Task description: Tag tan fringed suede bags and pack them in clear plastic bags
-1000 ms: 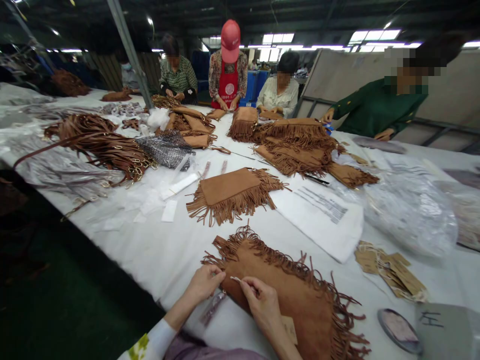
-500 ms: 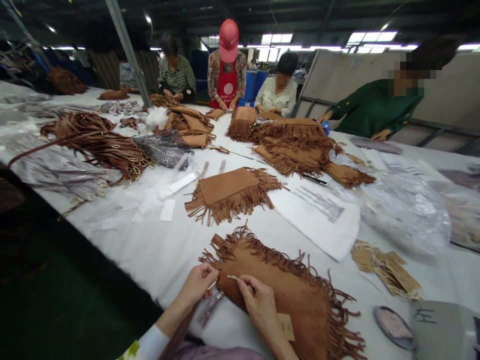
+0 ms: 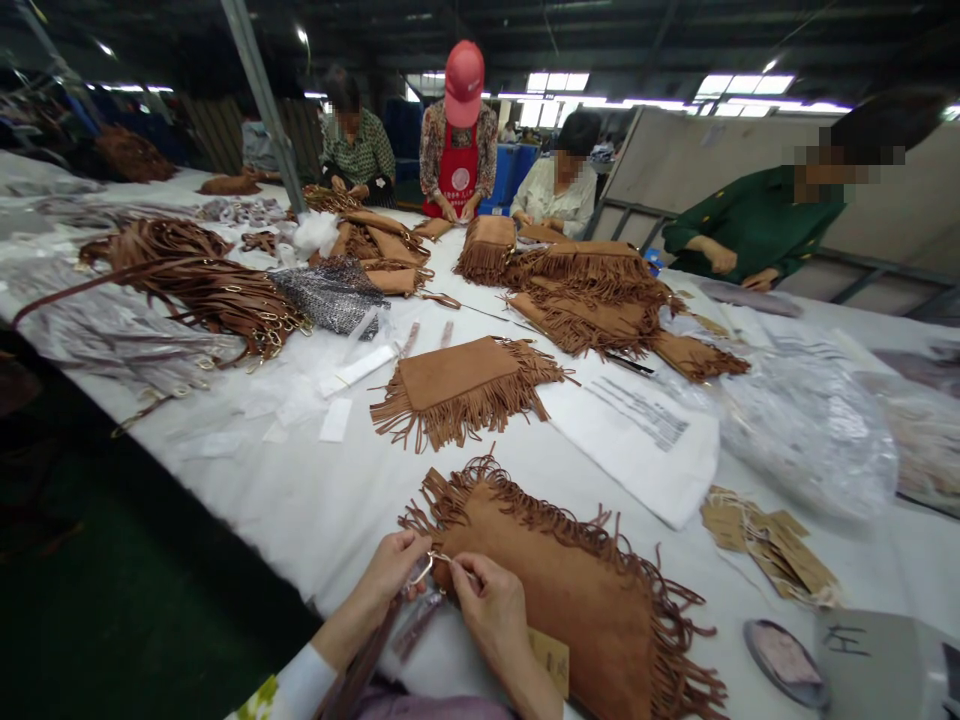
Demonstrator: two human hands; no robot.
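Observation:
A brown fringed suede bag (image 3: 570,580) lies flat on the table in front of me. At its left end my left hand (image 3: 394,575) is closed, pinching a gold-coloured metal clasp (image 3: 424,570). A brown strap (image 3: 367,650) runs down below that hand toward my lap. My right hand (image 3: 491,605) is closed on a thin pale string (image 3: 442,557), whose end meets the clasp; whether it passes through cannot be made out. A kraft paper tag (image 3: 553,660) shows beside my right wrist, over the bag. Below the clasp lies a small clear packet (image 3: 416,625).
Another fringed bag (image 3: 457,375) lies farther up the table. Brown straps with metal hooks (image 3: 217,290) are heaped left; more bags (image 3: 592,285) are piled behind. Paper tags (image 3: 772,540), a clear plastic bag (image 3: 810,430) and a grey machine (image 3: 877,660) are at right. Several co-workers stand across.
My right hand has moved left with the string, bringing its end to the clasp in my left hand. The paper tag shifted left too. The green-sleeved co-worker's hand drew back from the pile.

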